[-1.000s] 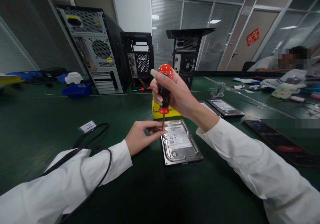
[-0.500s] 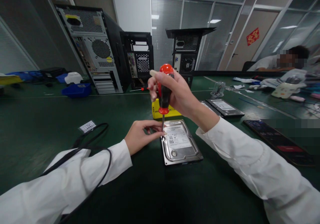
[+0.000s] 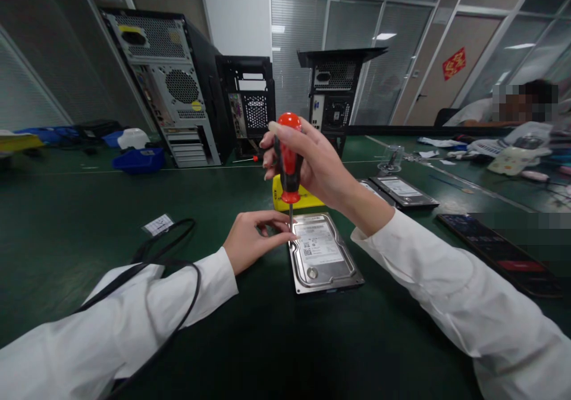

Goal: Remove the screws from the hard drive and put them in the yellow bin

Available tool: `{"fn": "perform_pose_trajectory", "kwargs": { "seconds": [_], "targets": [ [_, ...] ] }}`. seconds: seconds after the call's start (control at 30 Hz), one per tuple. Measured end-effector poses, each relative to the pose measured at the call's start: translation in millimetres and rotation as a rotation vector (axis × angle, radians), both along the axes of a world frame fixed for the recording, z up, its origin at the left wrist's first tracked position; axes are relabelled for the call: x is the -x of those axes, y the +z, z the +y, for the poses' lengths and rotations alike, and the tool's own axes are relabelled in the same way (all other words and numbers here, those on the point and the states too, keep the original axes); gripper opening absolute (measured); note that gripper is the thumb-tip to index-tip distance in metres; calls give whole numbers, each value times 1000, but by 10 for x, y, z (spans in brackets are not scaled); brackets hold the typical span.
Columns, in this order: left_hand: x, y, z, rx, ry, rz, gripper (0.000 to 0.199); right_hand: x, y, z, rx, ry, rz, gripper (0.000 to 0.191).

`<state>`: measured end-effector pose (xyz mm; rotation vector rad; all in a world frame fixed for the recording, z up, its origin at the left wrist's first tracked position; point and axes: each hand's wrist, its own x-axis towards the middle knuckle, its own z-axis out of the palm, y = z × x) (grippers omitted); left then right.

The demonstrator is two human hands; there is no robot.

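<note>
My right hand (image 3: 319, 165) is wrapped round the red and black handle of a screwdriver (image 3: 289, 174), which stands nearly upright. Its shaft points down at the left edge of a silver hard drive (image 3: 323, 251) lying label up on the dark green table (image 3: 250, 340). At that same edge, the thumb and fingertips of my left hand (image 3: 259, 236) pinch close round the lower shaft. Whether they grip the shaft, the drive's edge or a small part cannot be made out. The screwdriver's tip is hidden by the fingertips.
Behind the drive lies a yellow object (image 3: 303, 199). More hard drives (image 3: 404, 191) and a phone (image 3: 495, 251) are on the right. Computer cases (image 3: 178, 91) stand at the back. A black cable (image 3: 196, 275) crosses my left sleeve. A person sits at the far right.
The screwdriver's handle has tilted slightly left with my right hand, and its grip has turned a little. My left hand remains at the drive's edge. The whole view has shifted slightly.
</note>
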<state>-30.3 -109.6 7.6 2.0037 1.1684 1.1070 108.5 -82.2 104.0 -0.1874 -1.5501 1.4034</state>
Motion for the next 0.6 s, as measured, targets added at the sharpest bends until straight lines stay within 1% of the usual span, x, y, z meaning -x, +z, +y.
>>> {"fn": "perform_pose_trajectory", "kwargs": {
  "seconds": [0.1,0.2,0.27,0.37,0.4,0.47,0.53,0.6],
  "targets": [
    [-3,-10,7,-13,-14,-6,26,-6,-33,16,-51,-1,10,24],
    [1,-20,17,-29,-33,12,24,-16,-47,25,-57,13,11,26],
    [8,-26,22,-43,-40,25,22,-19,-35,21,-43,62,10,24],
    [19,-30,24,-64,-52,37,20,-20,-1,5,-17,151,4,34],
    [21,-28,22,-66,-59,43,20,-20,7,-1,1,159,-2,34],
    [19,-21,12,-65,-67,54,19,-16,13,-8,36,134,4,26],
    [10,-11,0,-56,-68,58,20,-9,3,-9,38,88,30,18],
    [-5,-5,-8,-31,-56,32,24,0,-16,-9,-6,50,50,19]
  ]
}}
